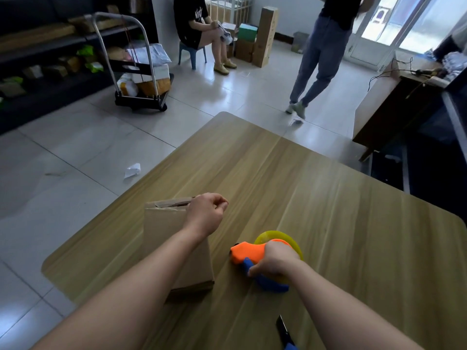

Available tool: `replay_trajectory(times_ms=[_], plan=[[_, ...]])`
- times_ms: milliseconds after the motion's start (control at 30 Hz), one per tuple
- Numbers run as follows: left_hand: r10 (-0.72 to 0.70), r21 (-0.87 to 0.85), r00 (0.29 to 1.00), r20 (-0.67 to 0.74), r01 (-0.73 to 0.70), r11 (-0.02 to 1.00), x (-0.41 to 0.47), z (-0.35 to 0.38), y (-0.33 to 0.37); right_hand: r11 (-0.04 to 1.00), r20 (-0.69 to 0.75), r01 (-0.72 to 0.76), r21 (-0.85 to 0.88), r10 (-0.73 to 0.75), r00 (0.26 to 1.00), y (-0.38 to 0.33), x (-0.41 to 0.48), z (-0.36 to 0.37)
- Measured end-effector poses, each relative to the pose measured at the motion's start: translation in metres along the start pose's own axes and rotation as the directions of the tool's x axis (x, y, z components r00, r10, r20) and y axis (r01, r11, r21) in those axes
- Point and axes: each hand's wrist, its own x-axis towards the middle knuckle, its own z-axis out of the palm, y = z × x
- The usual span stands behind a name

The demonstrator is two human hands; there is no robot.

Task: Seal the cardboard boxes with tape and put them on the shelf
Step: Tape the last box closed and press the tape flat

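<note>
One cardboard box (177, 248) lies on the desk (328, 198), long axis running away from us. Our left hand (206, 214), loosely curled, seems to rest on its far end; our right hand (274, 260) grips the tape dispenser (249, 251) just beside it.

— What does the person wear on the arms?
— No sleeves in view; both forearms are bare down to the left hand (206, 215) and right hand (275, 260), no rings or watch visible
</note>
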Motion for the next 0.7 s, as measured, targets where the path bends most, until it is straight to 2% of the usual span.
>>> replay_trajectory(times_ms=[67, 233, 367, 500, 600, 700], plan=[[0.003, -0.010, 1.000, 0.022, -0.003, 1.000, -0.003, -0.001, 0.002, 1.000, -0.010, 0.000, 0.028, 0.000, 1.000, 0.002, 0.000, -0.007], [-0.046, -0.127, 0.986, 0.160, 0.066, 0.990, -0.005, 0.000, 0.005, 0.960, 0.030, 0.019, 0.278, -0.029, 0.999, 0.015, 0.000, -0.045], [-0.107, -0.275, 0.961, 0.253, 0.178, 0.945, -0.007, -0.004, 0.014, 0.898, 0.029, 0.110, 0.427, -0.135, 0.990, 0.015, -0.006, -0.068], [-0.092, -0.420, 0.959, 0.267, 0.201, 0.885, -0.006, -0.017, 0.019, 0.810, 0.008, 0.216, 0.545, -0.263, 0.965, 0.005, -0.013, -0.082], [-0.107, -0.520, 0.950, 0.292, 0.252, 0.816, -0.003, -0.029, 0.014, 0.788, -0.010, 0.232, 0.570, -0.276, 0.961, -0.004, -0.011, -0.087], [-0.172, -0.585, 0.947, 0.271, 0.304, 0.752, 0.001, -0.033, 0.013, 0.812, -0.078, 0.258, 0.523, -0.256, 0.964, -0.018, -0.010, -0.090]])
